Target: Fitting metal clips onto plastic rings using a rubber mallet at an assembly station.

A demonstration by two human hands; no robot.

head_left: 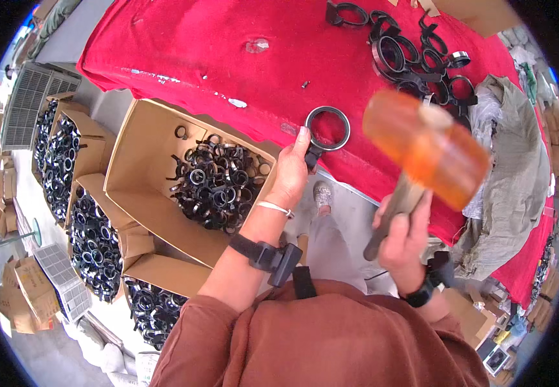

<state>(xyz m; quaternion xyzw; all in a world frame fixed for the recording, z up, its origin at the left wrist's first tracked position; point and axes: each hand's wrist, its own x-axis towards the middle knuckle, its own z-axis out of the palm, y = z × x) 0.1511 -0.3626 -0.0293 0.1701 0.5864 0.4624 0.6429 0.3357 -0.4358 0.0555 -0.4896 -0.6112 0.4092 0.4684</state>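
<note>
My left hand (291,173) pinches a black ring clamp (326,129) by its tab and holds it flat on the near edge of the red-covered table (228,58). My right hand (403,233) grips the wooden handle of an orange-headed mallet (424,147), raised and blurred just right of the clamp. Several more black ring clamps (415,58) lie in a pile at the table's far right.
An open cardboard box (144,161) with many black clamps stands left of my left arm. Further boxes of clamps (73,161) line the floor at left. A grey sack (518,168) hangs over the table's right side. A metal grille (31,103) lies far left.
</note>
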